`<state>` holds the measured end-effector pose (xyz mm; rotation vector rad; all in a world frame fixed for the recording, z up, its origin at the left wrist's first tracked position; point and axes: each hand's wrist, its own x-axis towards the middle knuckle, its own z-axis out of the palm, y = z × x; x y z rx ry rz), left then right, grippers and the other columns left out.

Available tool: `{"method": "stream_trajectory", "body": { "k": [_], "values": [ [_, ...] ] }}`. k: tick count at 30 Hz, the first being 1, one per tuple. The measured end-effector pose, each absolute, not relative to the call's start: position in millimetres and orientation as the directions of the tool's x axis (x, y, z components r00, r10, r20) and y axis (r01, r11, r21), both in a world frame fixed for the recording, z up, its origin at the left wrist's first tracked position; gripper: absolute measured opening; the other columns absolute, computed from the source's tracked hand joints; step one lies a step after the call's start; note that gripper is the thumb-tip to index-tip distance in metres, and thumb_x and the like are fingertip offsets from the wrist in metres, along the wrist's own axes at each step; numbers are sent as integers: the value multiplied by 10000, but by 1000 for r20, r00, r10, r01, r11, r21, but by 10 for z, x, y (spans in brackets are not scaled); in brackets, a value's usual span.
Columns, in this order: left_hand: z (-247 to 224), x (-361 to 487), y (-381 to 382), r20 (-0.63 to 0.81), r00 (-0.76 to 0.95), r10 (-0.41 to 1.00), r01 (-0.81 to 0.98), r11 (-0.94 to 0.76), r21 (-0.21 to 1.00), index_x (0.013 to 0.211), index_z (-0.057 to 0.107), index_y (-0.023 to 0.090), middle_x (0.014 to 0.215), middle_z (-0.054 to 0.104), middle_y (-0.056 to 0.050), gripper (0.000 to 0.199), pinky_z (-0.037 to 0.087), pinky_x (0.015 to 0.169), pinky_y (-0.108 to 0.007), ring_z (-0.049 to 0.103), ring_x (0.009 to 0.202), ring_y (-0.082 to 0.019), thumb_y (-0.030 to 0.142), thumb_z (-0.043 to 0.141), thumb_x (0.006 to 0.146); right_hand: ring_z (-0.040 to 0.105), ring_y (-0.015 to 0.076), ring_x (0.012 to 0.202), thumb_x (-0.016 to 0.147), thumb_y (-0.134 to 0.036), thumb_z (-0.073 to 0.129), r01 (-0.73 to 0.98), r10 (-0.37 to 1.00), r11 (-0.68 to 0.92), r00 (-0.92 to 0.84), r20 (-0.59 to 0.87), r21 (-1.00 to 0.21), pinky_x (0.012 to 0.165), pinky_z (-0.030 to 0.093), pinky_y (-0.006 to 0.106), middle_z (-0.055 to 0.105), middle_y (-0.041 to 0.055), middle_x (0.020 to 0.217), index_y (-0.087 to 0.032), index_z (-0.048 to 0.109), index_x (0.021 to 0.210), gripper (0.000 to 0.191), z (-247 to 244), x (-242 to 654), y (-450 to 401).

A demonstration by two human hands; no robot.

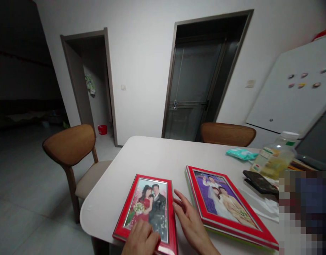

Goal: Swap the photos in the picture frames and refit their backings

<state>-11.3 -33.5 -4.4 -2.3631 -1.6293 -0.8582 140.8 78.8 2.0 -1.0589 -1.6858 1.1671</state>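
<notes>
A red photo frame (pixel 174 219) with a picture of a couple lies face up near the table's front edge. Over its lower part rests my left hand (pixel 141 238), fingers curled and pressed together; whatever is under them, if anything, is hidden. My right hand (pixel 190 221) is open beside the frame's right edge, its fingers stretched out with the tips at or close to that edge. Further right lies a larger, thick red photo frame (pixel 233 184), showing people in wedding clothes against purple.
On the white table (pixel 157 152) are a teal soft packet (pixel 241 153), a clear jar (pixel 276 156) with yellowish contents, a dark phone-like object (pixel 260 181) and white tissue (pixel 266 207). Wooden chairs stand left (pixel 69 143) and behind (pixel 228 134). A blurred-out patch covers the lower right.
</notes>
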Motion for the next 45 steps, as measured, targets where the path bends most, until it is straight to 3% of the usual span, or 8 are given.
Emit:
{"method": "stream_trajectory", "body": {
  "k": [5, 8, 12, 20, 28, 32, 41, 45],
  "values": [
    [469, -111, -378, 652, -157, 742, 746, -343, 570, 1137, 396, 198, 918, 534, -61, 380, 472, 736, -323, 537, 834, -188, 234, 497, 772, 433, 203, 1107, 781, -407, 403, 114, 915, 245, -357, 190, -963, 929, 348, 377, 404, 104, 1271, -185, 380, 1215, 488, 297, 1255, 683],
    [542, -108, -375, 485, -478, 732, 469, -254, 846, 1235, 263, 216, 1093, 496, -73, 520, 490, 735, -287, 573, 848, -162, 261, 492, 771, 434, 194, 1100, 777, -365, 425, 134, 814, 409, -500, 295, -903, 931, 340, 377, 455, 88, 1226, -203, 423, 1188, 442, 374, 1079, 634],
    [303, -210, -383, 261, -537, 802, 245, -147, 958, 1235, 251, 181, 1190, 481, -98, 643, 452, 831, -308, 540, 990, -210, 273, 575, 687, 418, 206, 1103, 705, -266, 506, 318, 757, 550, -582, 299, -772, 957, 298, 375, 473, 102, 1192, -175, 538, 1075, 382, 267, 964, 651],
    [-65, -454, -514, 265, -404, 875, 657, 76, 750, 1136, 458, 149, 1103, 547, -113, 507, 366, 899, -424, 485, 1039, -258, 290, 581, 665, 423, 212, 1059, 659, -148, 488, 432, 684, 663, -681, 261, -612, 898, 331, 369, 472, 90, 1143, -220, 591, 984, 348, 37, 1039, 695],
    [-125, -516, -470, 323, -207, 923, 811, -23, 584, 1117, 472, 167, 1291, 372, -134, 470, 315, 947, -454, 329, 1184, -259, 269, 592, 675, 397, 223, 1079, 639, -162, 562, 344, 548, 730, -811, 205, -590, 900, 315, 375, 468, 75, 1159, -249, 626, 942, 321, 199, 1055, 677],
    [2, -518, -385, 250, -39, 968, 809, -116, 576, 876, 575, 186, 1194, 491, -116, 304, 301, 945, -470, 411, 1121, -270, 262, 669, 597, 444, 179, 976, 697, -174, 533, 259, 423, 814, -878, 226, -519, 851, 336, 325, 568, 23, 989, -273, 658, 808, 195, 268, 953, 635],
    [-31, -487, -386, 331, -64, 941, 772, -163, 614, 708, 501, 190, 1044, 553, -96, 233, 354, 886, -443, 476, 1013, -260, 254, 689, 587, 482, 166, 881, 764, -227, 468, 392, 597, 751, -746, 294, -531, 785, 348, 296, 582, 49, 910, -208, 598, 929, 211, 163, 701, 772],
    [-58, -503, -373, 381, -27, 924, 799, -209, 564, 686, 496, 194, 1017, 572, -88, 243, 392, 865, -411, 498, 991, -257, 327, 680, 599, 495, 178, 833, 753, -236, 473, 518, 639, 755, -719, 274, -402, 745, 351, 304, 580, 64, 839, -184, 625, 814, 172, 160, 400, 827]
  ]
}}
